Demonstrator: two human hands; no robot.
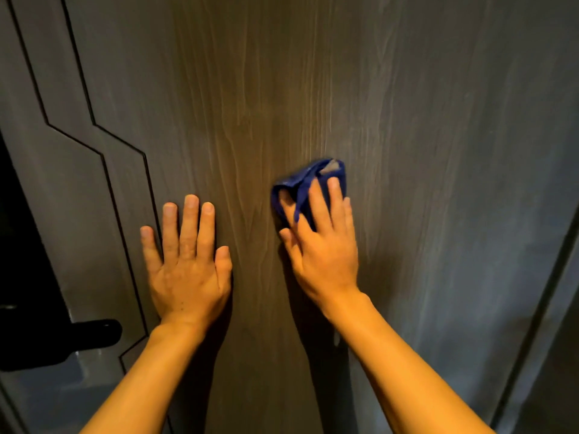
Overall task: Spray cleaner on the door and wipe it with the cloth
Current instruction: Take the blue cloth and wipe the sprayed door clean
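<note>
Wiping under way: right hand point(322, 242) pressing bunched blue cloth point(308, 183) flat against door point(313, 89) at centre, fingers spread over it for pressure, left hand point(188, 261) at 9 o'clock, open-palmed and empty, likely steadying the panel.

Two bare forearms are showing in the head view, entering from the bottom edge, and no sleeve, cuff or glove is covering either of them as far down as the picture reaches. The left hand point(188, 264) is showing its back, with five fingers point(191, 223) and short, plainly trimmed nails that are carrying no polish. The right hand point(322, 245) is likewise showing its back, knuckles and tendons standing out lightly. Neither wrist is wearing a watch, band or bracelet, and no ring is showing on any finger. Warm light is tinting both arms.
</note>
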